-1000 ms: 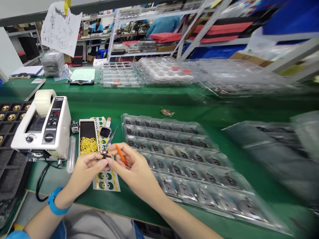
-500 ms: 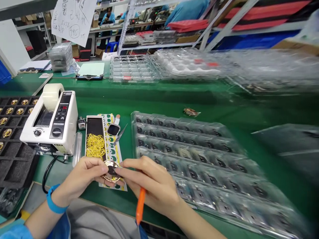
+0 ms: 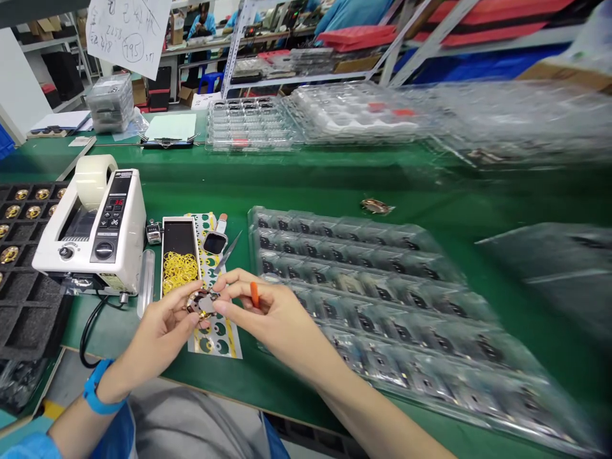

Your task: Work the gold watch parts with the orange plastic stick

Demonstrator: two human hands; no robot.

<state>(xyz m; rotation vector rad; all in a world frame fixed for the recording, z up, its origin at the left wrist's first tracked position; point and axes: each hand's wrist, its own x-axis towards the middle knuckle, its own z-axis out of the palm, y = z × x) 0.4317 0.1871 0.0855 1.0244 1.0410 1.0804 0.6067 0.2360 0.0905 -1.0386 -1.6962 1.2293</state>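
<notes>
Pinching together, as I judge remotely: black tray (image 3: 23,313) part-filled with gold discs (image 3: 33,212), left hand (image 3: 162,324) and right hand (image 3: 270,311) gripping a round part (image 3: 201,305) between them, likely unfinished, orange tool (image 3: 255,294) tucked in the right, clear tray (image 3: 482,420) well stocked.

Orange tool (image 3: 255,294) upward again
</notes>
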